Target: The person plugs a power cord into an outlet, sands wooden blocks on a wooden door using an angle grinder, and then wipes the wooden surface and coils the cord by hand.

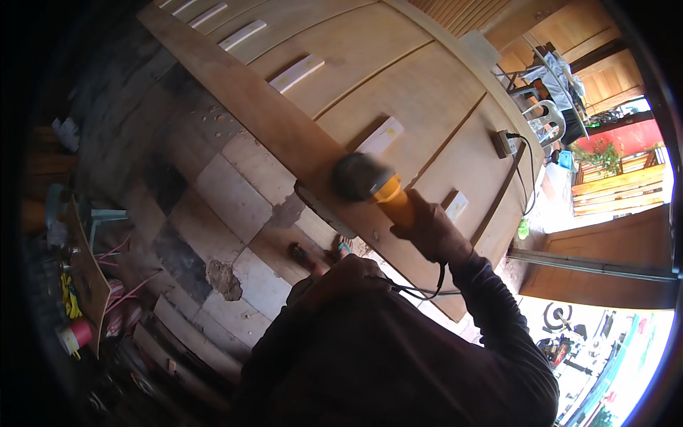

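So it's a big tan wooden panel (pixel 420 92), with dark grooves running across it and a browner board (pixel 249 99) along the near long edge. Pale wood blocks (pixel 297 72) sit in a spaced-out row just inside that board, from the top-left corner down toward the right end. An outlet box (pixel 504 144) with a black cord (pixel 527 160) plugged in is near the far right edge. Something pale (pixel 480 48) is by the far edge too, maybe a flat scrap, hard to tell.

Probable sander (pixel 384 191) in right hand (pixel 434 231)
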`<state>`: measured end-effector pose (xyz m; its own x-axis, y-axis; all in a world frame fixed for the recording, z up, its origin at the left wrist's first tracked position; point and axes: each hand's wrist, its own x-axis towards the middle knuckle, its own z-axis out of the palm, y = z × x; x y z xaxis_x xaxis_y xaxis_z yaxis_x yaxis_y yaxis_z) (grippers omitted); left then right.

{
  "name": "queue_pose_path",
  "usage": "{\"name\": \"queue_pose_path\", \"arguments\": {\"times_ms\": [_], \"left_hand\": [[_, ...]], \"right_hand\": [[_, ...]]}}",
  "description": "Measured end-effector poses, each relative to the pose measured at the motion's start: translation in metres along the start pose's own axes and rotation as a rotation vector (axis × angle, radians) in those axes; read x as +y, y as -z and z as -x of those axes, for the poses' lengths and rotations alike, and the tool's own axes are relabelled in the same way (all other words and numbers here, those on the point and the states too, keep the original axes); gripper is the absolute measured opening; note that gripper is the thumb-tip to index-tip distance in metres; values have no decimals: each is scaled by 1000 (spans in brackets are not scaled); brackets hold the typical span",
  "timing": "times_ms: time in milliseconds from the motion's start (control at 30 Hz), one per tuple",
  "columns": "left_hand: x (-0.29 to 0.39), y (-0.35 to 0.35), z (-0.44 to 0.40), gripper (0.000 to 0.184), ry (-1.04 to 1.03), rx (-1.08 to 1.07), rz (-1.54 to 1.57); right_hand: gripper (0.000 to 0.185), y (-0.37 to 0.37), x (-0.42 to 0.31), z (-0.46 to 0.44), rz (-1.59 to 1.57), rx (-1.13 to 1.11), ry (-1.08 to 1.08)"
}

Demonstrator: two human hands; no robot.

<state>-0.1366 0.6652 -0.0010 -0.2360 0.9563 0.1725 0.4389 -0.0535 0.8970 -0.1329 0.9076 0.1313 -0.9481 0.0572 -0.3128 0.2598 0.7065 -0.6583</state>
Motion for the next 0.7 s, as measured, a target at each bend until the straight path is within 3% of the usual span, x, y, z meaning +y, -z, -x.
{"name": "queue_pose_path", "arguments": {"times_ms": [100, 167, 367, 567, 700], "left_hand": [[17, 11, -7, 31, 295, 10, 223], [23, 16, -9, 35, 306, 14, 284], [26, 19, -14, 34, 368, -10, 350], [26, 14, -16, 29, 368, 26, 389], [23, 12, -18, 27, 398, 14, 467]], "right_hand": [[55, 10, 13, -21, -27, 96, 23], [57, 19, 24, -34, 46, 115, -66], [65, 17, 30, -41, 43, 71, 58], [58, 21, 30, -48, 92, 107, 39], [65, 29, 26, -53, 55, 37, -40]]}}
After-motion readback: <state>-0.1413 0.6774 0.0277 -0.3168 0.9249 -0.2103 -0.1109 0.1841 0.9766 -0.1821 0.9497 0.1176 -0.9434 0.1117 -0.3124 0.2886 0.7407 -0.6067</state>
